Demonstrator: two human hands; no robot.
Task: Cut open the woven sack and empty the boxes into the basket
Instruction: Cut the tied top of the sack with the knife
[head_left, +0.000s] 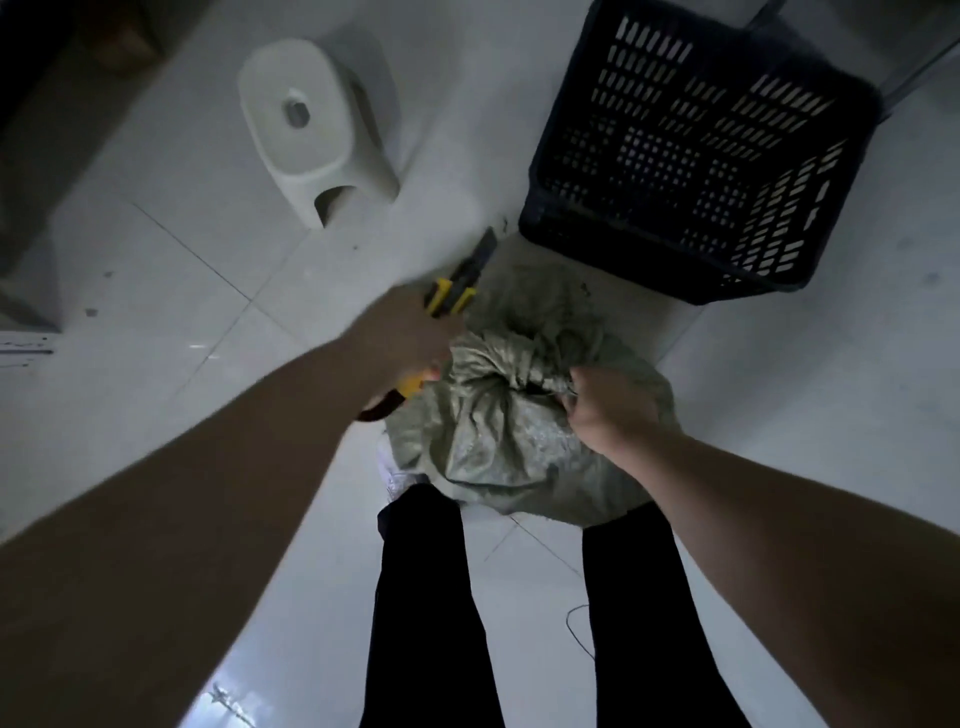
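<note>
A grey-green woven sack (498, 441), tied shut at its neck, stands on the floor between my feet. My right hand (613, 410) grips the bunched fabric at the knot from the right. My left hand (415, 338) holds a yellow-and-black utility knife (460, 283) just left of the sack's neck, its blade end pointing away toward the basket. The hand is blurred. A dark plastic basket (545, 208) with slotted walls stands beyond the sack at the upper right and has nothing in it. No boxes are visible.
A white plastic stool (311, 124) stands on the tiled floor at the upper left. My legs in dark trousers (426, 597) are at the bottom. A thin dark cord (576, 629) lies on the floor between them.
</note>
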